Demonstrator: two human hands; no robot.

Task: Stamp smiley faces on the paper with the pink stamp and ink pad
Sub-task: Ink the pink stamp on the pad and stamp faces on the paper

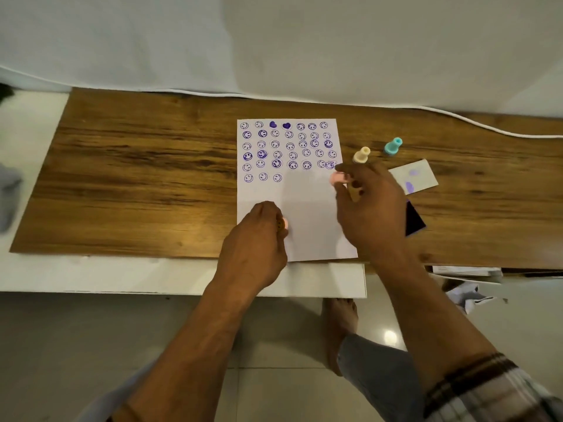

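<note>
**A:** Progress first: how much of your paper is filled?

**B:** Five full rows of purple smileys, with two hearts in the top row, and a sixth row with only three faces at its left end. You have the rest of that row and the whole lower part of the sheet left to stamp.

**A:** Where is the pink stamp?

**B:** Pinched in the fingers of your right hand, over the right edge of the sheet, beside the end of the fifth row. I cannot tell if it touches the paper.

**A:** And your left hand?

**B:** Curled on the lower left of the sheet, apparently pinning it; something small and pinkish shows at the fingertips, too unclear to name.

**A:** The ink pad?

**B:** Dark, on the worktop just right of your right hand, partly hidden by it.
</note>
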